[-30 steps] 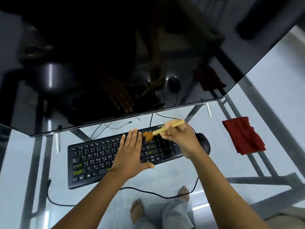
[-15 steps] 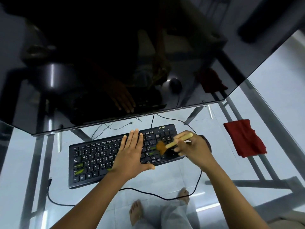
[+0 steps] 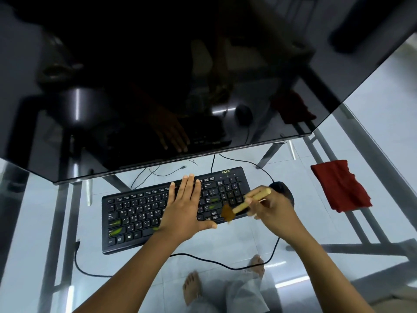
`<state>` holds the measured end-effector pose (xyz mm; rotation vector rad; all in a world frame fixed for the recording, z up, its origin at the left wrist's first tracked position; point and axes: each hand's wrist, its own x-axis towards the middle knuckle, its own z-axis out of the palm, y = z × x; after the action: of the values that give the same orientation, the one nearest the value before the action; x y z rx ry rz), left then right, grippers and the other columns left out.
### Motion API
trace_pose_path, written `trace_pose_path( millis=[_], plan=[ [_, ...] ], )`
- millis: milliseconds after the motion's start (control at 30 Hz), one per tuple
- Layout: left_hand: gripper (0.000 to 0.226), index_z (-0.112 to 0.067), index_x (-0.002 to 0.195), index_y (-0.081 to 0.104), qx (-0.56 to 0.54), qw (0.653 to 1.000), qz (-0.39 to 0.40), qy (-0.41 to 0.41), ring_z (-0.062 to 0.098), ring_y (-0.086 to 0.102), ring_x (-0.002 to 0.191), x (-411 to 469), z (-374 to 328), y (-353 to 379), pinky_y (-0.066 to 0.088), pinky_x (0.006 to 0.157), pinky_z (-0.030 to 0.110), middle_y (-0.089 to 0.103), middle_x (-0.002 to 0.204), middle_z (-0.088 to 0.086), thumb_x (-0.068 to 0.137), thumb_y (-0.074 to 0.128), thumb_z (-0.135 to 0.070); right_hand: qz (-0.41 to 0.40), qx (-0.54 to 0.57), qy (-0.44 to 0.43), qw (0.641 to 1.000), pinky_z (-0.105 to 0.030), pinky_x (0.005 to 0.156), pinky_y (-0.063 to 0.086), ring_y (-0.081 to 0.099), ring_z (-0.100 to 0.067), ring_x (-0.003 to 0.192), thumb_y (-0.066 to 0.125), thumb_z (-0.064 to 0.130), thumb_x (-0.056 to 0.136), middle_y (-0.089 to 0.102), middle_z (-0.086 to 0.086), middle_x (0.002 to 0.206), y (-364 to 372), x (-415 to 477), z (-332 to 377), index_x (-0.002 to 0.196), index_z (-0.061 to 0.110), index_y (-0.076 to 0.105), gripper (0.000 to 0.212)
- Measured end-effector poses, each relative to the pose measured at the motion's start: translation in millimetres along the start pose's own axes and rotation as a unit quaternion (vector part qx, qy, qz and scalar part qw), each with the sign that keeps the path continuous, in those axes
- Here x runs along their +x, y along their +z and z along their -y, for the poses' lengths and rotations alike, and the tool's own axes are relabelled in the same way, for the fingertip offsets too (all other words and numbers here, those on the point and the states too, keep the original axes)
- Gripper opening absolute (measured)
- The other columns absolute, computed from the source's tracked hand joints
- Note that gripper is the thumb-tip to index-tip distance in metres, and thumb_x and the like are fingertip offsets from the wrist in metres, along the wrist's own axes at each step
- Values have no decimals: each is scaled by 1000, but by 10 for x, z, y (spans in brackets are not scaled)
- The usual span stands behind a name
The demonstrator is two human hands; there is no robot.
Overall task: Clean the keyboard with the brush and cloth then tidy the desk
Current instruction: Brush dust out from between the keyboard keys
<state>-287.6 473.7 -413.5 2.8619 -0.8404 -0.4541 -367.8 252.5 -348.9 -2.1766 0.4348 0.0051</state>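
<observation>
Black corded keyboard [image 3: 140, 213] pressed flat by open left hand [image 3: 184, 208], wooden-handled brush [image 3: 244, 205] gripped by right hand [image 3: 270, 206], bristles seemingly touching the keys, red cloth [image 3: 338, 185] lying apart on glass tabletop [image 3: 248, 249]

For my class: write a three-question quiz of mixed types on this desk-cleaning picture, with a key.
1. True or false: the left hand lies flat on the keyboard.
2. Which item does the right hand grip? A) the red cloth B) the brush C) the mouse
3. Fill in: the brush bristles sit at the keyboard's ____ end, as the person sees it.

Key: 1 true; 2 B; 3 right.
</observation>
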Motion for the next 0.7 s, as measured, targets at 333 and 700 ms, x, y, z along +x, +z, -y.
trace_pose_path(
  millis=[333, 700],
  plan=[
    [126, -13, 154, -6, -30, 999, -17, -5, 19, -26, 144, 5, -4, 21, -16, 116, 44, -20, 160, 6, 65, 45, -87, -86, -104, -68, 989, -33, 67, 56, 65, -15, 70, 65, 13, 91, 66, 9, 83, -114, 28, -79, 89, 24, 67, 10],
    [130, -12, 154, -1, -30, 999, -23, -2, 19, -23, 145, 26, -4, 46, -13, 117, 46, -17, 160, 5, 57, 28, -93, -104, 29, 13, 994, -20, 63, 51, 70, -9, 68, 64, 21, 93, 72, 11, 80, -57, 226, 42, 86, 33, 65, 13]
  ],
)
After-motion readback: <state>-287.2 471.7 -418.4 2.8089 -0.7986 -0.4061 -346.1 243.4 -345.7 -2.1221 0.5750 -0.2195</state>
